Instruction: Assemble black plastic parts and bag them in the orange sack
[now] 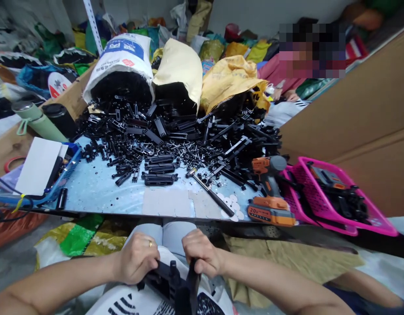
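Note:
Over my lap, my left hand (138, 258) is closed on one end of a black plastic assembly (165, 280). My right hand (202, 253) grips an upright black section of it, thumb pressed against the side. Whether the two sections are joined cannot be seen, and the lower end is blurred. On the table in front of my hands, several finished-looking black plastic assemblies (160, 168) lie stacked in rows. To their right a hammer (210, 192) with a black handle lies slantwise. An orange cordless drill (270, 192) stands on its battery further right.
Loose black plastic parts (156, 127) and small metal pins (195, 153) are heaped before a white sack (123, 57), a cream sack (178, 65) and a yellow sack (231, 78). Pink baskets (339, 201) stand right, a blue tray (8, 197) left. A person (280, 78) sits beyond.

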`<action>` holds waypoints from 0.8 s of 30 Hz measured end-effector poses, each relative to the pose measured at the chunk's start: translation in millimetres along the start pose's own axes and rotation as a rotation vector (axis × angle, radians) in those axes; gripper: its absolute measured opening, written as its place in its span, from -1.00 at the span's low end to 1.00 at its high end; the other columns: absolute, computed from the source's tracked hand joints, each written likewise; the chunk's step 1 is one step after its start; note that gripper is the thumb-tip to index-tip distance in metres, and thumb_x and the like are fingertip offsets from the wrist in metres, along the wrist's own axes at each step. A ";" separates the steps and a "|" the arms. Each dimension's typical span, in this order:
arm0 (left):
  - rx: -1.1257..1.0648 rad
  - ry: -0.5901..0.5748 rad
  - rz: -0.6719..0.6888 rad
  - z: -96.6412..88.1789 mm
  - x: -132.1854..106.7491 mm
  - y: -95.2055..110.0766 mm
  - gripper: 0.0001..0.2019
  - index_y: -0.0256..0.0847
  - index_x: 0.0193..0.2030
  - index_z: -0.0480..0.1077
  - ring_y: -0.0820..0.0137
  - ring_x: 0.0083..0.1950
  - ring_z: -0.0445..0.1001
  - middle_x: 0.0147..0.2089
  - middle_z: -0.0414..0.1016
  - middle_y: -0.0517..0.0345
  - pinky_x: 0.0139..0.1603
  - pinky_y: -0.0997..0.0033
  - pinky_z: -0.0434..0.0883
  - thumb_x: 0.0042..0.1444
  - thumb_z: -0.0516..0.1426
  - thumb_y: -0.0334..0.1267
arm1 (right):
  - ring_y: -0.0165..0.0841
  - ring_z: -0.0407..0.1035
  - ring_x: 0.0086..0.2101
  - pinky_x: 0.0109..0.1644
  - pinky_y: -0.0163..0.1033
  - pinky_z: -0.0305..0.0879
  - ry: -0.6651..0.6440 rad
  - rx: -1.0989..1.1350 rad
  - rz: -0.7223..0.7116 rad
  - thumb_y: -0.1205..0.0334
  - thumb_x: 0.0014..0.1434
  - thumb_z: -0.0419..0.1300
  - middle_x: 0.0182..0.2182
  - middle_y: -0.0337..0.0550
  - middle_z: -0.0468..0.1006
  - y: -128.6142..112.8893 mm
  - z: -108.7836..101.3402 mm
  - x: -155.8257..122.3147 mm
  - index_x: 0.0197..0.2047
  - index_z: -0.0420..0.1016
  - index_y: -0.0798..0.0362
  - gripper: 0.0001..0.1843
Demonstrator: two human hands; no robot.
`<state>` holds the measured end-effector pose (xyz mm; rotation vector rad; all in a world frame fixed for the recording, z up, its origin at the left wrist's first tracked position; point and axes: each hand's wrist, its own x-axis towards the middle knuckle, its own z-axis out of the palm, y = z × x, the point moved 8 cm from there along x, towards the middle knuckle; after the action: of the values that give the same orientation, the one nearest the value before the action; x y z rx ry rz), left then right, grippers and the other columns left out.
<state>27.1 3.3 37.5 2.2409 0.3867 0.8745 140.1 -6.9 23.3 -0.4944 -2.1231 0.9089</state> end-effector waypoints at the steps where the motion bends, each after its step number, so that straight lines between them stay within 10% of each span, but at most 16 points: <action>1: 0.024 -0.023 -0.019 2.3 1.1 -5.1 -0.47 -0.21 -0.52 0.24 0.43 -0.59 0.22 -0.65 0.22 0.15 -0.53 0.39 0.14 0.32 -0.34 -0.11 | -0.42 0.05 -0.65 -0.54 -0.27 0.00 -0.023 -0.053 0.024 -0.17 0.30 -0.40 -0.72 -0.28 0.09 5.7 -1.9 -2.0 -0.59 0.03 -0.02 -0.42; 8: 0.630 -0.257 -0.396 -2.2 1.8 -96.5 -0.41 -0.25 -0.58 0.31 0.41 -0.58 0.28 -0.62 0.34 0.07 -0.52 0.43 0.14 0.32 -0.28 -0.03 | -0.44 0.08 -0.61 -0.49 -0.30 -0.04 -0.202 -0.655 0.289 -0.10 0.34 -0.39 -0.65 -0.22 0.23 74.6 -31.7 -16.3 -0.55 0.19 0.06 -0.37; 18: -0.063 0.138 0.200 2.0 11.5 35.0 -0.47 -0.19 -0.45 0.20 0.49 -0.62 0.24 -0.67 0.22 0.22 -0.54 0.44 0.18 0.31 -0.39 0.01 | -0.45 0.09 -0.66 -0.55 -0.29 -0.01 0.101 0.086 -0.320 -0.27 0.24 -0.27 -0.71 -0.30 0.13 -27.5 19.5 10.1 -0.56 0.09 -0.01 -0.42; 24: 0.184 0.385 0.306 7.4 -1.3 -9.3 -0.56 -0.22 0.04 0.31 0.30 -0.25 0.52 -0.32 0.50 -0.03 -0.29 0.35 0.47 0.29 -0.19 0.01 | -0.25 0.30 -0.17 -0.11 -0.10 0.26 0.812 0.142 0.028 -0.22 0.20 -0.18 -0.21 -0.01 0.36 57.0 4.9 -6.7 -0.12 0.24 -0.03 -0.52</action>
<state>31.0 5.6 26.4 2.3320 0.3101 1.4968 143.6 25.2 -24.4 -0.6788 -1.3105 0.6994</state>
